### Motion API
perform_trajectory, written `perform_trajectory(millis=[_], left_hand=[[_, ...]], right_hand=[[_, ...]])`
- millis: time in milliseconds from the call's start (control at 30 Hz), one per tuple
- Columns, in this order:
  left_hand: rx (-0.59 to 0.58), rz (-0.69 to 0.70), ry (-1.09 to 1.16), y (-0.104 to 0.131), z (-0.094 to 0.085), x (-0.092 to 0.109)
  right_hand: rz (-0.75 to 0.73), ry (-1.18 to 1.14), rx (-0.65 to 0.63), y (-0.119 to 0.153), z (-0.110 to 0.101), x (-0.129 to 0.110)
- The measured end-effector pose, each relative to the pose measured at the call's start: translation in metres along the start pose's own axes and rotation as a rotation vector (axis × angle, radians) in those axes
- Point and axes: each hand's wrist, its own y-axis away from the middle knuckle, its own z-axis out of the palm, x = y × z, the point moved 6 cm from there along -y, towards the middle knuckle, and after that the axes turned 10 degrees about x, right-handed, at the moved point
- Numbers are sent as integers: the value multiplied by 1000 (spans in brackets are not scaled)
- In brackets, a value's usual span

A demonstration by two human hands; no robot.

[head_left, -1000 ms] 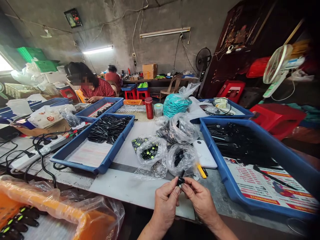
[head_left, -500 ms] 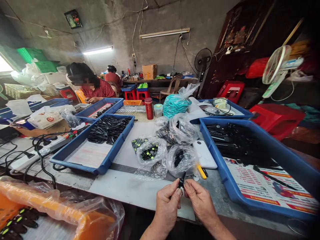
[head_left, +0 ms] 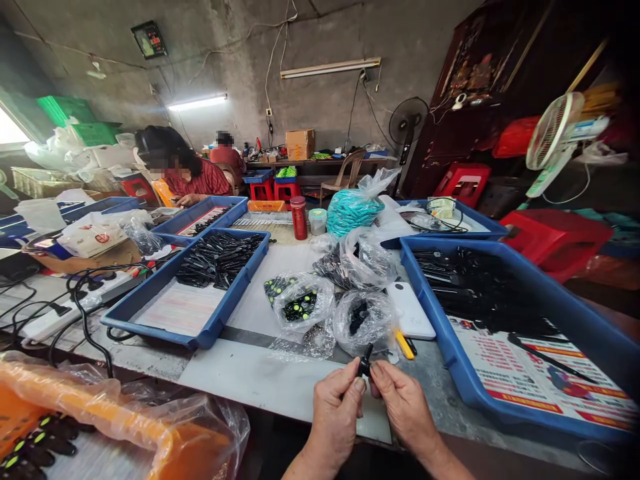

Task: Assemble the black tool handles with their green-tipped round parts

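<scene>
Between my two hands, at the table's front edge, is a small black plastic part [head_left: 367, 361] with a narrow stem pointing up. My left hand [head_left: 336, 405] pinches it from the left with thumb and fingertips. From the other side my right hand [head_left: 403, 400] presses thumb and finger against the same part. Its lower end is hidden by my fingers. Just beyond stands an open clear bag [head_left: 383, 320] with small black pieces in it. Beside that, another bag [head_left: 324, 300] holds black pieces with yellow-green dots.
Blue trays of black parts flank me, one on the left [head_left: 225, 317] and one on the right [head_left: 453, 360]. A white phone [head_left: 413, 313] and a yellow cutter [head_left: 405, 344] lie near the right tray. An orange crate [head_left: 185, 443] stands front left. A co-worker [head_left: 210, 177] sits further back.
Hardly anything differs. Both hands stay at the same spot with the black part, and the view shifts very slightly.
</scene>
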Motion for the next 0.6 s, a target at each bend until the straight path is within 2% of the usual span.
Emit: perform_trajectory(millis=[233, 433, 600], left_hand=[[18, -46, 14, -1, 0, -2], [19, -55, 11, -1, 3, -2], [6, 4, -13, 1, 4, 0]], right_hand=[[44, -67, -63, 3, 4, 9], [260, -293, -3, 1, 5, 22], [337, -420, 1, 1, 5, 25]])
